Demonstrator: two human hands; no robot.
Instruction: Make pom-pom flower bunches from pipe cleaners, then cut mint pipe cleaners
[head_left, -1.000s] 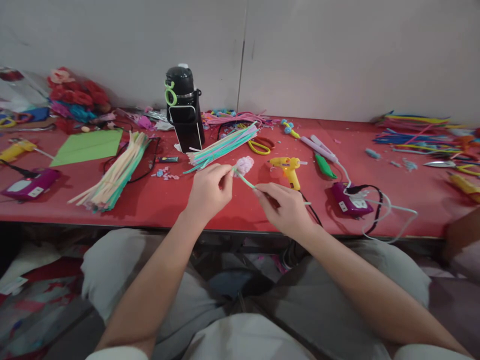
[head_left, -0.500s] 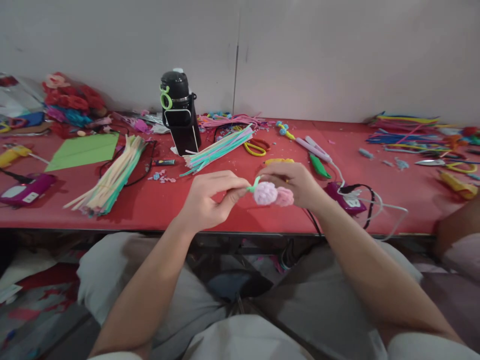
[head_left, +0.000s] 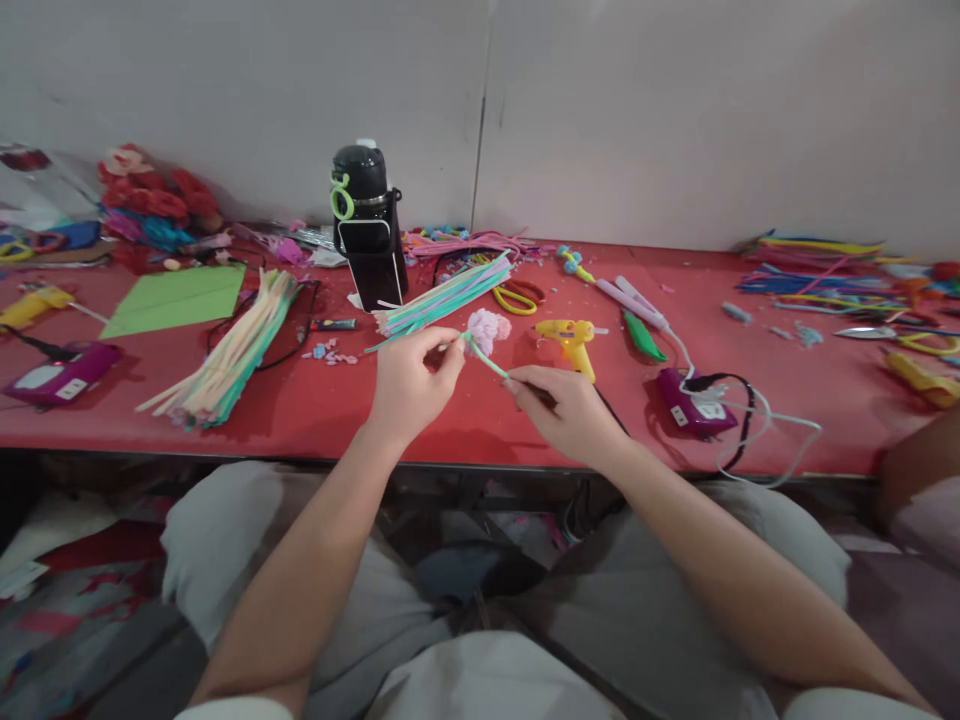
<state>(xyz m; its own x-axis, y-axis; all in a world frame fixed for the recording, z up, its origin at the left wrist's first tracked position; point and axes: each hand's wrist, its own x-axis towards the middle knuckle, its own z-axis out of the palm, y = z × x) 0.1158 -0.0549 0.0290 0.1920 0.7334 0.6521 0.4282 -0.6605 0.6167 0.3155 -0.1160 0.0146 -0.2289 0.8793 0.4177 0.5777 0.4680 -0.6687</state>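
Observation:
My left hand [head_left: 417,385] pinches the green base of a fuzzy pipe-cleaner flower [head_left: 486,328], whose lilac and pink heads point away from me. A light green pipe-cleaner stem [head_left: 491,366] runs from that base toward the right. The stem's near end is pinched between the thumb and fingers of my right hand [head_left: 556,408]. Both hands hover over the front part of the red table [head_left: 337,400]. Just beyond my right hand lies a yellow glue gun [head_left: 568,340].
Bundles of pipe cleaners [head_left: 232,350] lie to the left and behind the hands. A black bottle [head_left: 367,230] stands at the back. Around lie yellow-handled scissors [head_left: 516,297], a lilac straightener-like tool [head_left: 634,302], a purple power strip [head_left: 694,405] with cables, and green paper [head_left: 176,300].
The flower heads have turned from pointing right to pointing away. My right hand has come down nearer me, drawing the green stem out straight, and the glue gun is uncovered.

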